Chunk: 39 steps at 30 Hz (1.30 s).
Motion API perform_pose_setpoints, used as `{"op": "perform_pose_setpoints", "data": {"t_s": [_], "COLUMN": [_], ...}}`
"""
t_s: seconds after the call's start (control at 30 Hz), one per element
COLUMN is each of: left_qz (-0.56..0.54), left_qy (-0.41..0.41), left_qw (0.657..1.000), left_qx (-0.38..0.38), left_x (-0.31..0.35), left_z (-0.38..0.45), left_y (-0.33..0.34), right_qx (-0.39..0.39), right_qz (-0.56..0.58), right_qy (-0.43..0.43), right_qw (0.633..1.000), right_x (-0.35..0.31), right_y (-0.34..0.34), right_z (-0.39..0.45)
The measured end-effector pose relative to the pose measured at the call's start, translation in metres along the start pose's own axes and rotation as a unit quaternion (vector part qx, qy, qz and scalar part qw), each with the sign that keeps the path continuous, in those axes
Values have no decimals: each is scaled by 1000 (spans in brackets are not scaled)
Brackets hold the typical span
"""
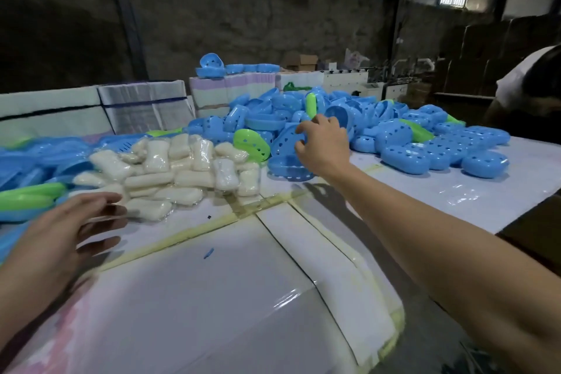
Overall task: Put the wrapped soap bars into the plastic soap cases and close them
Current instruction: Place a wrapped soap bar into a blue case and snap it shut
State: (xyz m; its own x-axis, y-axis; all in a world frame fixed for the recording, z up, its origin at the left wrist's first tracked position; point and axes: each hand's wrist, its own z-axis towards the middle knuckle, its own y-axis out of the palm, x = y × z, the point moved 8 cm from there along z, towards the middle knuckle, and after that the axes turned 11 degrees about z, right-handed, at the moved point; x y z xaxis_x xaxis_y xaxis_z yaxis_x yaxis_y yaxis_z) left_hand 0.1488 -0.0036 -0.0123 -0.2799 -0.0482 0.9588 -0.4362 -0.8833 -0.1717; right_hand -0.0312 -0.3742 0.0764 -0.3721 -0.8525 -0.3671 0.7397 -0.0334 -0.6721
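Observation:
A pile of white soap bars in clear wrap (170, 170) lies on the table at centre left. Behind and to the right spreads a big heap of blue plastic soap cases (379, 124), with a few green ones among them. My right hand (324, 146) reaches out over an open blue case (283, 147) at the near edge of that heap, fingers curled loosely around its rim. My left hand (69, 231) hovers open and blurred just left of the nearest soap bars, holding nothing.
Closed blue cases (449, 155) lie in rows at the right. More blue and green cases (27, 188) sit at far left. Stacked bundles (142, 106) stand behind the table. Another person (528, 82) stands at the far right edge. The table (212, 282) is white, taped board.

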Motion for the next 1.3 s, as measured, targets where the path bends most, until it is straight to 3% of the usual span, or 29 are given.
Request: {"op": "perform_pose_setpoints", "data": {"t_s": [0.17,0.3,0.4,0.5,0.63,0.77,0.87,1.07,1.2,1.3], "left_qz": [7,54,69,134,280,366,464,551,608,625], "left_qy": [-26,-22,7,38,75,58,22,-70,-199,-136], "left_qw": [1000,998,996,987,953,921,874,794,751,747], "left_qx": [-9,17,59,85,90,121,142,247,167,180], "left_x": [7,14,22,26,29,30,26,16,-11,-1], "left_z": [-7,-10,-8,-8,-10,-9,-5,-7,-11,-9], "left_y": [5,6,-2,-13,-16,-30,-57,-123,-139,-129], "right_qx": [-58,-106,-104,-116,-220,-223,-250,-293,-289,-288], "right_qz": [156,138,183,268,333,365,372,388,387,391], "right_qy": [-86,-190,-216,-186,-188,-166,-162,-161,-157,-156], "right_qw": [982,966,954,938,898,888,879,859,862,860], "right_x": [-118,-207,-249,-255,-247,-239,-241,-247,-242,-242], "right_y": [37,70,82,101,128,127,130,135,134,134], "right_z": [-27,-52,-60,-76,-87,-81,-85,-92,-90,-90]}}
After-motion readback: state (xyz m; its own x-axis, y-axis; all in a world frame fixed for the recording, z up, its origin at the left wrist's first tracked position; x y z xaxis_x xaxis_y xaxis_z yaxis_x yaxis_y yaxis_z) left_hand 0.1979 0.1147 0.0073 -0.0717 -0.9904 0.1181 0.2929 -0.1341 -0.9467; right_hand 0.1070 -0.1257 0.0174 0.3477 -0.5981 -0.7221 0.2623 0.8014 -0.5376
